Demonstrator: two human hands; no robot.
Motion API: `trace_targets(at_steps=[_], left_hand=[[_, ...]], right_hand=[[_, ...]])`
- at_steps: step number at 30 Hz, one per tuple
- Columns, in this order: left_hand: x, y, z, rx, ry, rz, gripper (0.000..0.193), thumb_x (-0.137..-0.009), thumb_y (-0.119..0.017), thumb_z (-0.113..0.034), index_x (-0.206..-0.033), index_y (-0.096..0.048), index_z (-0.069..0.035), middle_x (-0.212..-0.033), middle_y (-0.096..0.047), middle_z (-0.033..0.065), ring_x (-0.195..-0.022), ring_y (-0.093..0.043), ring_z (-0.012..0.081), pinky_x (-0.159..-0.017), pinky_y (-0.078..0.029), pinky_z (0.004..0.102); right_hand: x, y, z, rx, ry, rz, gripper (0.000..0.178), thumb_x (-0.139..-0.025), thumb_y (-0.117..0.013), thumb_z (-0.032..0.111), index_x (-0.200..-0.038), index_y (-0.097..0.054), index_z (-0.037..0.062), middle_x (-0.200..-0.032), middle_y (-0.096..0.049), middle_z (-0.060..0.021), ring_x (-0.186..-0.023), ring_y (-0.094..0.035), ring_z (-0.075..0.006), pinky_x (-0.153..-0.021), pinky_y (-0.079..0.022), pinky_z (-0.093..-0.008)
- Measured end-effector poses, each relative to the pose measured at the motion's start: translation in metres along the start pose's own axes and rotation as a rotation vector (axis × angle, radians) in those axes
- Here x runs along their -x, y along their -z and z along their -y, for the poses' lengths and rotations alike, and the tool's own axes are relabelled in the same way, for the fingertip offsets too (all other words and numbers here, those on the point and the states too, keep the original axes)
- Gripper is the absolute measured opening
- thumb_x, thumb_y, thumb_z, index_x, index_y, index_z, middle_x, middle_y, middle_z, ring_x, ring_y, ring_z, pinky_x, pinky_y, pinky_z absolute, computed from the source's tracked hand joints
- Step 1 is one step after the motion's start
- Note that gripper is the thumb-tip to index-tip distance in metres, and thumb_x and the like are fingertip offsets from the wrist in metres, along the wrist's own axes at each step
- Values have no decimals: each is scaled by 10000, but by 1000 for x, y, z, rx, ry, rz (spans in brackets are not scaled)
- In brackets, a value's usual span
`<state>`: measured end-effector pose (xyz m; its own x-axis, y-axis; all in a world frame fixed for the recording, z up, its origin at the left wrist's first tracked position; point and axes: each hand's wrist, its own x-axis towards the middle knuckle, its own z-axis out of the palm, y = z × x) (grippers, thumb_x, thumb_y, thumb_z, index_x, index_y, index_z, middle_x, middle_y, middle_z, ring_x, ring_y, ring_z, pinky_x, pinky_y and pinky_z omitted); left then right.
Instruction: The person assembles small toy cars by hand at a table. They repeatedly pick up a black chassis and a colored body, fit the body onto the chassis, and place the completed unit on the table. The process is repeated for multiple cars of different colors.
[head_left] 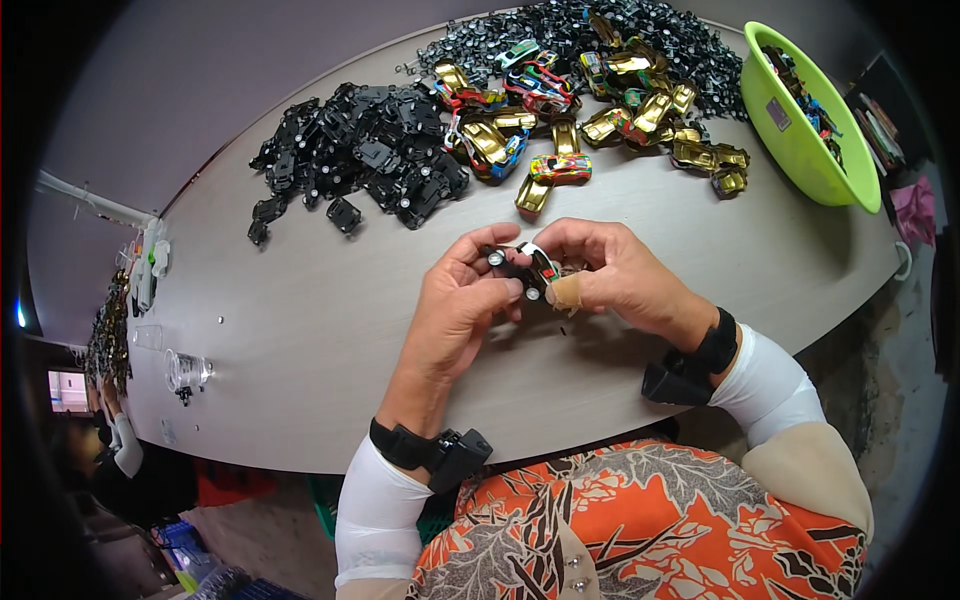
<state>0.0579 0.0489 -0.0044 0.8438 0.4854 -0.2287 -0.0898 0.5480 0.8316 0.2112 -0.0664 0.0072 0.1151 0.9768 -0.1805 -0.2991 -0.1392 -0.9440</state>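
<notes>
White-and-black toy car: small body shell [541, 258] with a white-edged side and red and green marks, against a black wheeled base [512, 268]; lies between the two hands, raised over the near middle of the table. Cannot tell whether shell and base are fully seated.
Left hand [450, 295]: narrow grip, thumb and curled fingers on the base from its left; pale wheel hubs show beside the fingertips.
Right hand [625, 275]: narrow pinch on the shell from the right, forefinger over the far end, thumb at the near end; tan wrap [566, 291] on the thumb.
Wrists: black strap on each, with a black box; white sleeves below.
Grey table [300, 370]: dark sliver [563, 330] just below the hands.
Shells: gold and multicoloured heap [490, 140] beyond the hands; nearest gold one [532, 196] near the left fingertips, apart from them.
Bases: black heap [350, 150], left of the shells.
Small dark parts: broad heap [690, 55] at the far edge, behind the shells.
Green basin [840, 185]: far right, tilted in view, mixed parts inside.
Clear cup [185, 371]: left side, dark bits beside it.
Co-worker: white sleeve [127, 446] at far left, hands at another heap [108, 335].
</notes>
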Motion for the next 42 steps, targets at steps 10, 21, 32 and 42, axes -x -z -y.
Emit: trace_targets(at_steps=[10, 21, 32, 42], left_hand=[[0, 3, 10, -14, -78, -39, 421, -787, -647, -29, -1183, -509, 10, -987, -604, 70, -809, -585, 118, -657, -499, 245], [2, -3, -1, 219, -19, 40, 468, -800, -636, -46, -1231, -462, 9, -1023, -591, 114, -927, -608, 206, -801, -549, 375], [3, -2, 2, 193, -26, 58, 455, -784, -652, -39, -1203, -483, 11, -1044, -592, 120, -945, -613, 227, -764, -568, 384], [3, -2, 2, 148, -43, 27, 433, -780, -655, -36, -1182, -501, 5, -1033, -598, 113, -938, -620, 227, -744, -574, 361]], right_hand=[[1, -5, -7, 116, 100, 31, 349, -750, -654, 57, -1077, -541, 7, -861, -595, -4, -717, -523, -40, -598, -436, -194], [5, 1, 9, 57, 287, -169, 421, -758, -669, 54, -1123, -460, 42, -890, -497, 3, -723, -483, -43, -557, -417, -186], [4, -7, -5, 204, 355, -154, 409, -755, -649, 34, -1108, -442, 41, -864, -487, -11, -757, -486, -59, -639, -433, -215], [6, -6, -2, 282, 407, -229, 428, -739, -664, 50, -1108, -448, 48, -880, -475, -5, -764, -466, -63, -656, -426, -207]])
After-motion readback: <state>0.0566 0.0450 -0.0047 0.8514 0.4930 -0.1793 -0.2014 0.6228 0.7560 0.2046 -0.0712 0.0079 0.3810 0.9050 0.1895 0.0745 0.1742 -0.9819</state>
